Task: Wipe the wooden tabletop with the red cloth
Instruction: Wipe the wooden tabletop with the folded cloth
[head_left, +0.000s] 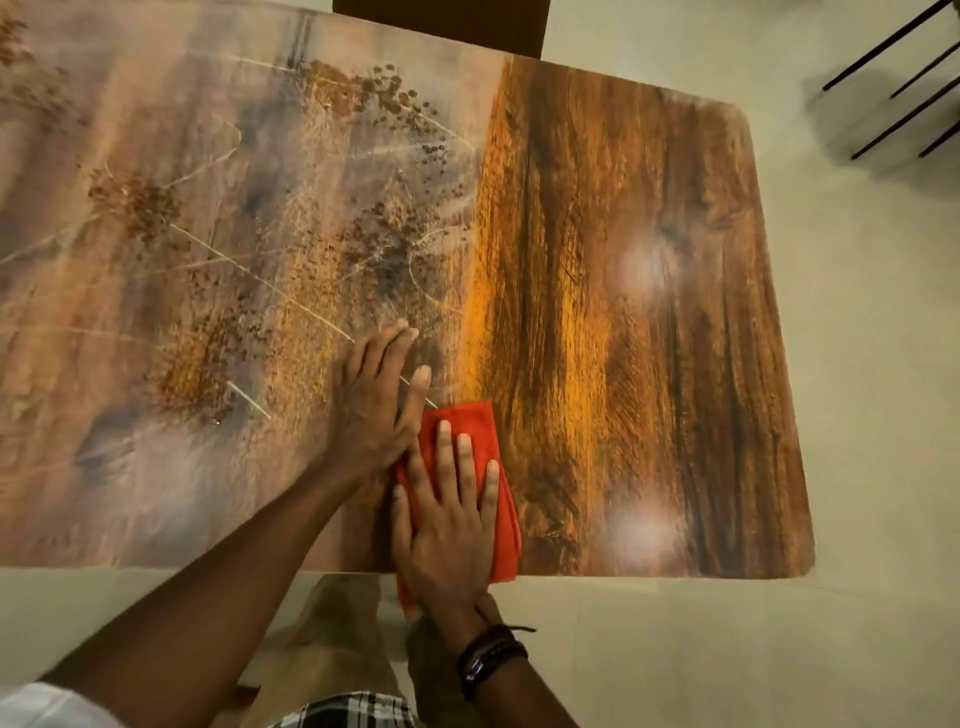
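A folded red cloth (506, 525) lies on the wooden tabletop (623, 312) at its near edge, with one end hanging slightly over that edge. My right hand (449, 525) rests flat on the cloth, fingers spread, pressing it down. My left hand (374, 400) lies flat on the bare tabletop just to the left of the cloth's far end, fingers together and pointing away from me; its thumb side touches the cloth's corner.
The tabletop's left part has a pale, speckled, scratched pattern (208, 234); the right part is dark orange wood grain. A dark chair back (441, 23) stands at the far edge. Black metal legs (904, 83) stand on the pale floor at the upper right.
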